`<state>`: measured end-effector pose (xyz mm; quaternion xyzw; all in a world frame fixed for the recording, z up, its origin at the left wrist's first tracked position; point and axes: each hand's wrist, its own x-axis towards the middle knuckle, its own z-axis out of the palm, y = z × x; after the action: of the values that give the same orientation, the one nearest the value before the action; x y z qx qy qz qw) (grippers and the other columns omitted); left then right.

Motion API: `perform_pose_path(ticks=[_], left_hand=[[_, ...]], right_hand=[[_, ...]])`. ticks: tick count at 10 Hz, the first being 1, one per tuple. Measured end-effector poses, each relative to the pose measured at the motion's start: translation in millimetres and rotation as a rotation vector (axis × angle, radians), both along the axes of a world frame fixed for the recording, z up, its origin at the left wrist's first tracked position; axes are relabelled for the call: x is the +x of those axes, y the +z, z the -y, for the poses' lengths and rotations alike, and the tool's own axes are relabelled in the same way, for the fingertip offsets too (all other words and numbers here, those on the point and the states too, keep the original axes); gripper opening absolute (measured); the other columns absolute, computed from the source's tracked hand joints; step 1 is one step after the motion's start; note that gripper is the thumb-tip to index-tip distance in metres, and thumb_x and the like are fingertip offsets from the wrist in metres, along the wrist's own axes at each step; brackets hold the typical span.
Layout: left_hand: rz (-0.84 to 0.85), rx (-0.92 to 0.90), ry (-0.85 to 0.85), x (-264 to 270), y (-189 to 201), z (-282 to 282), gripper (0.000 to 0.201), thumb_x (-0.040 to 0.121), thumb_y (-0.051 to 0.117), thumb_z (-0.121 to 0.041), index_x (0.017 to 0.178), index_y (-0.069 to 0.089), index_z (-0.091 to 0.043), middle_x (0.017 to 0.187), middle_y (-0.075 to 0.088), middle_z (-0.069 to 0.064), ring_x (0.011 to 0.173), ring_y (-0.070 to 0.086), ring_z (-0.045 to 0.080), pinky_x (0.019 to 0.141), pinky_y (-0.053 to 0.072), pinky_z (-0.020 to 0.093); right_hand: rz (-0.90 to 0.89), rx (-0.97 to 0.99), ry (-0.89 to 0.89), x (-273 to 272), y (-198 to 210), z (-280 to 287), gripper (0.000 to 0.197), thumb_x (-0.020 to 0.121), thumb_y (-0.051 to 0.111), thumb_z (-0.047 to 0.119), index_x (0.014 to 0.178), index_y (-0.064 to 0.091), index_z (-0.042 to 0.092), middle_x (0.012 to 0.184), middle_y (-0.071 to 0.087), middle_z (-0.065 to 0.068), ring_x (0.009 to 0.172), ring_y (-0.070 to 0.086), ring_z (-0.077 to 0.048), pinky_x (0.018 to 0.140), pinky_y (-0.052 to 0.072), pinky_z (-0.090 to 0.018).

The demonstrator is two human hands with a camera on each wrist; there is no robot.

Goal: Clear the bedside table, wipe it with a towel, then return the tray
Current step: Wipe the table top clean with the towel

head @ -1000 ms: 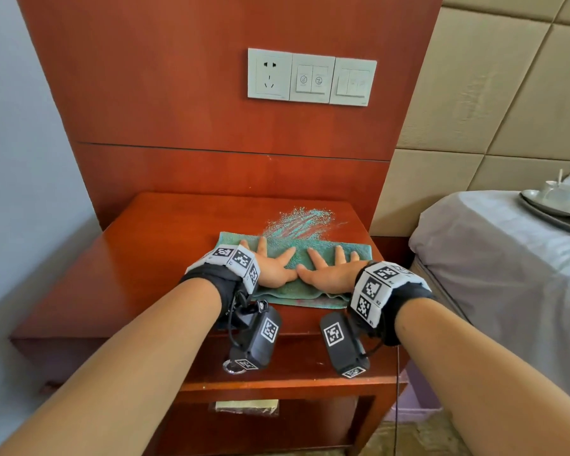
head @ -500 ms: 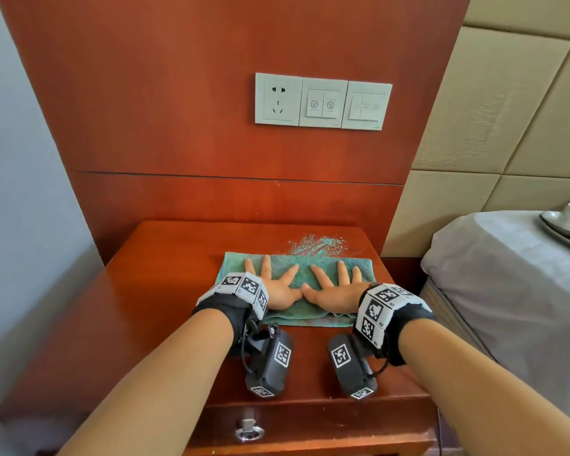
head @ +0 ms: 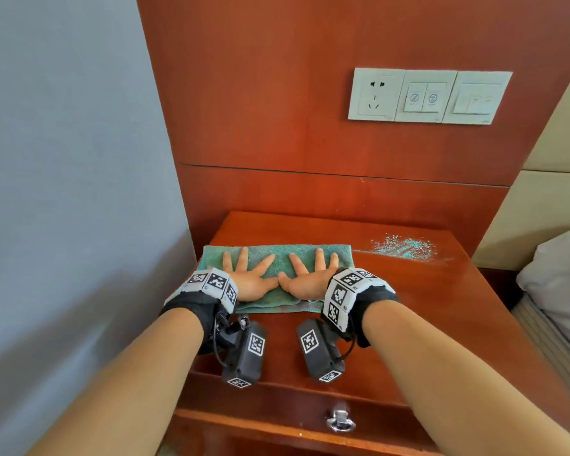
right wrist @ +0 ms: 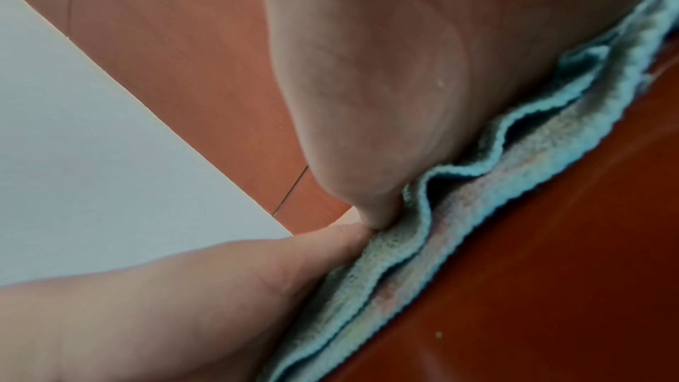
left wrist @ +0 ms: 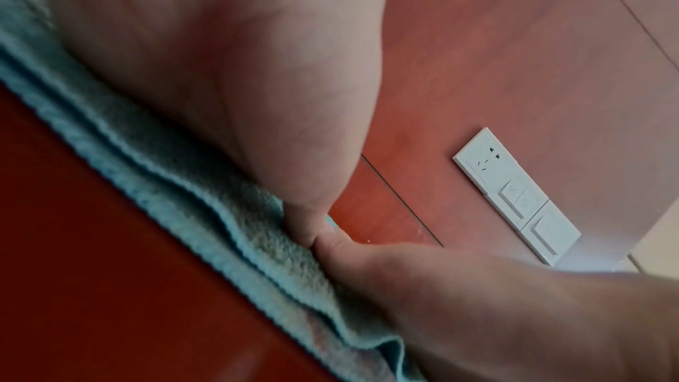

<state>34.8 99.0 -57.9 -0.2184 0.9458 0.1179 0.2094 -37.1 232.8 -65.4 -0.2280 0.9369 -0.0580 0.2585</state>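
Right of towel point(head: 277, 258), glittery specks point(head: 405, 246), perhaps powder, beside bed point(head: 560, 274)

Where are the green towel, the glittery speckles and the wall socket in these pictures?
towel point(head: 278, 255): head view, bare terry between the two spread hands.
speckles point(head: 403, 246): head view, middle of the patch on the tabletop, right of the towel.
wall socket point(head: 374, 93): head view, leftmost plate of the wall panel.

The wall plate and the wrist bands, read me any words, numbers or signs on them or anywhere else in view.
No readable words or numbers anywhere.
Wall plate: two round symbols on the middle switches, too small to make out; tiny print at the lower corners, blurred.
Wrist bands: black-and-white square code markers with tiny characters beside them, unreadable.
Wrist camera housings: code markers only.
Towel, bedside table: no text.
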Motion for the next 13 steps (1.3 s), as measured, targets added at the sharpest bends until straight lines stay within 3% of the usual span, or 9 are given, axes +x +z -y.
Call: perform_pose_path(ticks=[2,4,5,6,7,8,9,11,13], left_hand=[[-0.005,-0.028,0.076,5,0,-23,0.067,0.090,0.020,-0.072,0.147,-0.007,-0.052,0.159,-0.024,0.000,0.144,-0.026,0.038,0.113,-0.009,0.062],[0.012,-0.042,-0.045,8,-1,-94,0.067,0.089,0.016,-0.072,0.148,-0.009,-0.051,0.159,-0.026,0.002,0.143,-0.027,0.039,0.112,-0.008,0.067],[-0.015,-0.013,-0.149,9,-2,-136,0.067,0.089,0.017,-0.073,0.148,-0.005,-0.052,0.159,-0.024,0.001,0.143,-0.027,0.040,0.111,-0.009,0.068],[-0.027,0.031,-0.252,12,-4,-171,0.067,0.088,0.019,-0.074,0.147,-0.005,-0.053,0.159,-0.025,0.001,0.142,-0.028,0.041,0.111,-0.009,0.068],[-0.040,0.035,-0.315,25,-6,-187,0.065,0.090,0.019,-0.072,0.147,-0.005,-0.053,0.159,-0.025,0.000,0.143,-0.028,0.037,0.113,-0.011,0.065],[-0.065,0.059,-0.336,38,-8,-177,0.063,0.091,0.018,-0.070,0.147,-0.004,-0.054,0.159,-0.024,-0.003,0.145,-0.027,0.032,0.114,-0.013,0.061],[-0.076,0.035,-0.299,48,-9,-143,0.064,0.089,0.018,-0.073,0.146,-0.005,-0.055,0.160,-0.022,-0.003,0.146,-0.025,0.029,0.114,-0.012,0.059],[-0.068,-0.006,-0.113,84,-6,-38,0.063,0.089,0.021,-0.073,0.145,-0.004,-0.057,0.160,-0.020,-0.003,0.148,-0.020,0.028,0.116,-0.007,0.058],[-0.115,-0.097,0.009,99,-16,-22,0.060,0.091,0.017,-0.071,0.145,-0.005,-0.057,0.161,-0.017,-0.004,0.149,-0.017,0.028,0.117,-0.006,0.057]], right_hand=[[0.027,0.009,0.039,10,8,-17,0.070,0.096,0.023,0.062,0.153,-0.006,0.037,0.159,-0.026,-0.011,0.145,-0.021,-0.041,0.115,-0.005,-0.059],[0.022,0.070,-0.065,15,9,-96,0.074,0.094,0.023,0.067,0.153,-0.009,0.036,0.159,-0.025,-0.011,0.146,-0.019,-0.041,0.116,-0.004,-0.058],[0.037,0.070,-0.189,28,11,-144,0.073,0.092,0.023,0.071,0.153,-0.003,0.041,0.162,-0.017,-0.009,0.148,-0.015,-0.037,0.116,-0.004,-0.056],[0.125,-0.021,-0.389,57,11,-186,0.069,0.084,0.026,0.079,0.148,0.021,0.052,0.164,0.007,-0.004,0.150,-0.005,-0.032,0.118,-0.004,-0.053],[0.076,-0.001,-0.429,76,8,-200,0.072,0.081,0.027,0.082,0.147,0.023,0.053,0.164,0.008,-0.002,0.150,-0.006,-0.032,0.119,-0.005,-0.055],[0.028,0.041,-0.374,89,11,-195,0.077,0.089,0.026,0.073,0.154,0.002,0.040,0.163,-0.012,-0.010,0.148,-0.013,-0.038,0.117,-0.005,-0.057],[-0.020,0.064,-0.267,98,16,-163,0.077,0.094,0.026,0.066,0.154,-0.010,0.032,0.160,-0.022,-0.013,0.146,-0.015,-0.042,0.116,-0.003,-0.057],[-0.019,-0.043,-0.041,117,12,-60,0.081,0.092,0.034,0.066,0.155,-0.004,0.031,0.160,-0.020,-0.014,0.146,-0.013,-0.044,0.116,0.000,-0.058],[-0.013,-0.041,0.052,118,10,-34,0.078,0.093,0.032,0.064,0.154,-0.005,0.032,0.160,-0.021,-0.015,0.145,-0.015,-0.045,0.116,-0.001,-0.059]])
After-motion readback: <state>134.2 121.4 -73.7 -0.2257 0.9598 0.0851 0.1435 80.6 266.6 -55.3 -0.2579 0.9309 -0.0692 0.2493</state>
